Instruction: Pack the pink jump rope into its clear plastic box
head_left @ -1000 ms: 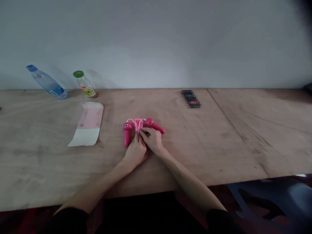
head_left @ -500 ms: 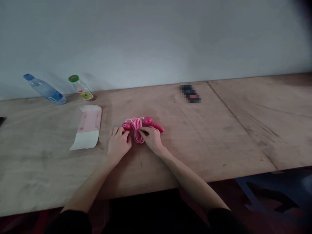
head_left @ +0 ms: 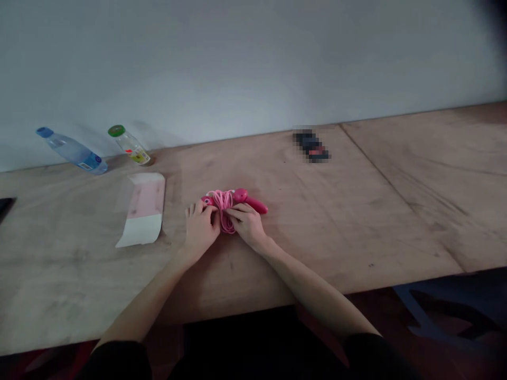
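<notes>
A bundle of pink cord (head_left: 227, 222) with dark pink handles lies on the wooden table (head_left: 317, 221). One handle (head_left: 256, 205) reaches out to the right of the bundle; the other (head_left: 206, 200) shows only its round end at the left, beyond my fingers. My left hand (head_left: 201, 226) is curled at the cord's left side, its fingertips pinching the strands. From the right, my right hand (head_left: 246, 221) has its fingers closed on the middle of the cord. The fingertips of both hands nearly meet there.
A blue-capped bottle (head_left: 75, 152) and a green-capped bottle (head_left: 132, 146) stand at the back left. Nearer is a pink and white sheet (head_left: 146, 203). A pixelated dark object (head_left: 312, 146) lies at the back right, and a dark item (head_left: 5, 206) at the left edge.
My left hand has moved right, from beside the left handle onto the cord. My right hand stays on the cord. The view has tilted slightly.
</notes>
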